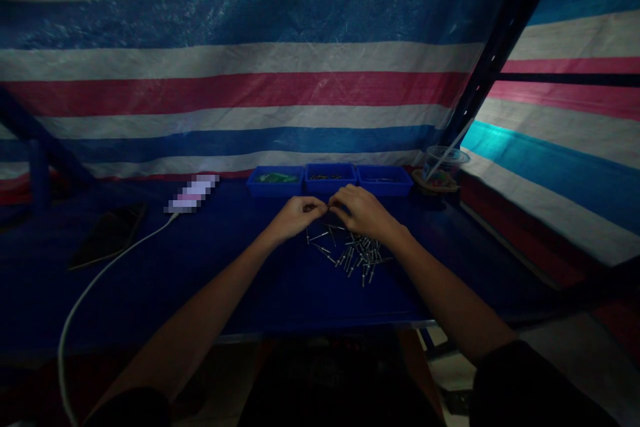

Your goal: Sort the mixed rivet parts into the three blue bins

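Left hand [299, 215], right hand [362, 209] — fingertips pinched, contents unclear; metal pins [363, 253] — long axes mixed.

Head-worn view — from above the lap, looking forward and down, close over the blue table [200, 293].

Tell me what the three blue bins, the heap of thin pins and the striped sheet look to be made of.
Blue bins: likely moulded plastic, evenly coloured with a slight sheen.
Thin pins: probably bare metal, given their silvery grey glints; which metal, I can't tell.
Striped sheet: apparently woven plastic tarp, semi-gloss, with creases and bright, crinkly highlights.
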{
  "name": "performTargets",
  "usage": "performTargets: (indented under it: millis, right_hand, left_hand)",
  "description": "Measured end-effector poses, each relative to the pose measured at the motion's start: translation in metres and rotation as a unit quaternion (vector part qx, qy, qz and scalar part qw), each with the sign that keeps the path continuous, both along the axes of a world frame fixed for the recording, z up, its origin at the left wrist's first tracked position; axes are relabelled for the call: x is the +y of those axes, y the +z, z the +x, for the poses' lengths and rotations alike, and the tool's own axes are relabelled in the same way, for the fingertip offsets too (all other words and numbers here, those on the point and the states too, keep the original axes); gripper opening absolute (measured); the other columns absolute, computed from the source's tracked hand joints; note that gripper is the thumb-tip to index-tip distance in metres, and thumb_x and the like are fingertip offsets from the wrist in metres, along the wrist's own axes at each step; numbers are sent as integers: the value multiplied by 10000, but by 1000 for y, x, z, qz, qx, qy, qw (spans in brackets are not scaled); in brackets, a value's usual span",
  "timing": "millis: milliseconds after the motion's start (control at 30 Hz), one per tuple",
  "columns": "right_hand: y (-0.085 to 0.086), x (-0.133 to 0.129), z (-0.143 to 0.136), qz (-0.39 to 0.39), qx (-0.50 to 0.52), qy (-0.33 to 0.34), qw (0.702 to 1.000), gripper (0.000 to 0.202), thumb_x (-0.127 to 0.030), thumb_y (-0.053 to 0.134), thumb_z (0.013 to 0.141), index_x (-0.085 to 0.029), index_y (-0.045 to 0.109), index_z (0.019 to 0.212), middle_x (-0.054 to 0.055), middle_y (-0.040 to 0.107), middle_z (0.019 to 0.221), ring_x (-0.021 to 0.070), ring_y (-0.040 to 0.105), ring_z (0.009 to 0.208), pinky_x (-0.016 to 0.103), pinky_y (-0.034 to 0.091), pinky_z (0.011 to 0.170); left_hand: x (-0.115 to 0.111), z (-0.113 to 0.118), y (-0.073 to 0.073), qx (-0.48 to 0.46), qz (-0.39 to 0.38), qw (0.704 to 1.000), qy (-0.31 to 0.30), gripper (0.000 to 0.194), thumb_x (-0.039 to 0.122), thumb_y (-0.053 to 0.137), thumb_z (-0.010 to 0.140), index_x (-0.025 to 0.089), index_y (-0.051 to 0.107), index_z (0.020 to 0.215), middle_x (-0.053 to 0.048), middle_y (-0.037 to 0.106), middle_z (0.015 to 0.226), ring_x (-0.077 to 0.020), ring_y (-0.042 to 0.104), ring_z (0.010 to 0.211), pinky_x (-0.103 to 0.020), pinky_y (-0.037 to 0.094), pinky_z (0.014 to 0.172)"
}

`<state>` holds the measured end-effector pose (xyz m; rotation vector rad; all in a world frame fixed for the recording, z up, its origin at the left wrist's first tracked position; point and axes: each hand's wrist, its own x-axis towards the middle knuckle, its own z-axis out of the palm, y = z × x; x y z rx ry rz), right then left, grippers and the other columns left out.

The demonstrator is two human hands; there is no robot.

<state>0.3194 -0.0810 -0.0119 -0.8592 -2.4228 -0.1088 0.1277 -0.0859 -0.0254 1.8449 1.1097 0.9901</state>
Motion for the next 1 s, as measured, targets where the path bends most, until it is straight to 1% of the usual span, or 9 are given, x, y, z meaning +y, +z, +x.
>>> performTargets:
  millis: [100,167,233,300,400,533,633,833,1000]
  right_hand:
    - [16,-5,7,78,108,-36,990,173,-279,449,915,-188,595,898,56,629,842,181,543,819,334,399,742]
    - [30,-5,11,143,224,-80,961,239,-314,379,945,-194,586,933,62,625,856,179,550,813,345,407,754]
    - [43,1,14,185,302,-136,925,289,-324,319,961,-197,577,988,71,621,895,183,554,822,360,408,773]
    - [47,14,14,183,293,-182,920,303,-332,321,959,-191,577,1037,83,625,927,200,555,850,381,401,799]
    - [29,36,13,105,169,-238,951,293,-335,433,914,-158,589,1087,118,643,954,252,550,920,403,395,815]
    - [-13,49,16,-41,51,-249,966,289,-330,510,871,-143,623,1061,132,661,980,257,564,933,382,413,813]
    - [-25,44,18,-82,82,-197,974,256,-318,505,873,-158,638,1022,86,678,906,220,587,887,358,416,843]
    - [-8,23,5,-66,102,-19,992,198,-240,506,848,-181,620,998,56,661,930,183,584,870,328,432,810]
    - [-3,11,-2,-46,33,13,998,129,-218,526,836,-178,596,936,50,628,874,175,545,849,316,413,768]
  left_hand:
    - [-1,7,0,29,33,999,10,258,362,556,818,142,673,882,-51,677,797,-156,588,702,-267,433,664]
    - [-2,13,-2,105,77,991,-1,247,334,545,839,149,663,952,-48,672,796,-155,585,681,-266,427,640]
    - [-2,22,-5,206,131,969,-31,217,295,551,842,162,660,974,-44,664,791,-162,588,692,-274,425,645]
    - [-1,33,-9,296,180,936,-61,186,266,568,831,177,663,963,-52,660,835,-186,602,761,-292,433,685]
    - [2,48,-15,377,219,897,-71,175,237,569,829,181,658,969,-78,656,945,-223,610,863,-317,449,736]
    - [5,55,-19,403,235,883,-51,148,207,542,846,165,647,942,-86,660,963,-236,603,912,-338,464,777]
    - [5,44,-14,359,229,904,-26,92,194,574,829,166,639,887,-67,670,923,-229,599,910,-344,463,798]
    - [6,11,4,81,105,990,53,209,172,604,800,171,529,995,5,641,735,-137,611,668,-246,449,620]
    - [9,3,5,-48,10,999,-5,345,160,619,773,161,455,1077,14,639,714,-119,601,659,-221,420,606]
